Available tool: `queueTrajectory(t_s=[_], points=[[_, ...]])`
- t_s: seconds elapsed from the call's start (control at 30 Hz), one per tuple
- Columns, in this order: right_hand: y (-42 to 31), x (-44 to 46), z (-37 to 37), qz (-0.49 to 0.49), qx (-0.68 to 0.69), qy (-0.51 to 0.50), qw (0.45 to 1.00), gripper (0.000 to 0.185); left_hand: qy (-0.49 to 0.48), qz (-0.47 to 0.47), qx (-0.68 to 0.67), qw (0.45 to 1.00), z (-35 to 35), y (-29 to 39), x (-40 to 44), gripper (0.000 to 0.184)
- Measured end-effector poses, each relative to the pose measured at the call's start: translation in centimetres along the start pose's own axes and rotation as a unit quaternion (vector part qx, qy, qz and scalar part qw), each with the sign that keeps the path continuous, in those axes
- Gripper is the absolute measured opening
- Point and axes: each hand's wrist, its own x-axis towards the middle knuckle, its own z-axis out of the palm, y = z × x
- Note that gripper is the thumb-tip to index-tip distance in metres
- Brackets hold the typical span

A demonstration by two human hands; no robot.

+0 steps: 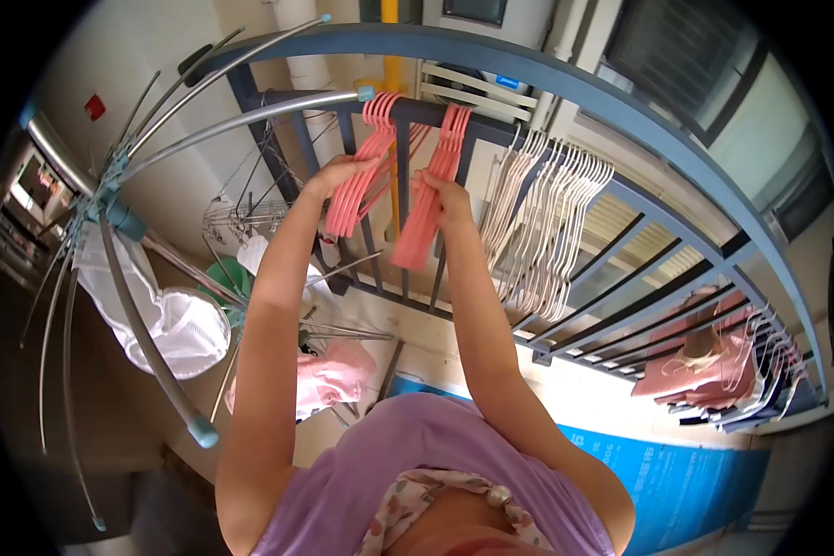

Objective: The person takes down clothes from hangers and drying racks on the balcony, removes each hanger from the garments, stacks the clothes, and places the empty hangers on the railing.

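Observation:
Pink clothes hangers [349,199] hang by their hooks from the dark railing bar [415,111] in front of me, with my left hand [338,172] closed around the upper part of this bunch. To the right is a second, tightly stacked bunch of pink hangers [422,222], its hooks also at the bar. My right hand [445,196] grips that bunch from its right side, just below the hooks. A narrow gap separates the two bunches. Several white hangers [551,222] hang farther right on the same bar. Some of my fingers are hidden behind the hangers.
A folding drying rack [111,190] spreads metal arms on the left, one reaching close to the pink hooks. White mesh cloth [181,324] and a pink garment [338,378] hang low. More clothes [704,361] hang at the far right. A blue mat [686,486] covers the floor.

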Motion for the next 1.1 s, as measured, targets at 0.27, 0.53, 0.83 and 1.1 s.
queueTrajectory(t_s=[0.27,0.53,0.83,1.1], points=[[-1.2,0.1,-1.1,0.036,-0.063,-0.01,0.997,0.024,-0.153,0.017,-0.127,0.98,-0.2,-1.8,2.6,0.037],[-1.5,0.4,-1.4,0.03,-0.101,-0.008,0.994,0.026,-0.157,0.073,-0.212,0.962,0.0,1.9,-2.3,0.036],[-2.0,0.7,-1.8,0.055,-0.125,-0.028,0.99,0.03,-0.162,0.061,-0.217,0.961,-0.6,4.7,-6.0,0.034],[-2.7,0.4,-2.0,0.091,-0.152,-0.019,0.984,0.026,-0.099,0.036,-0.247,0.963,1.4,2.2,-21.8,0.032]])
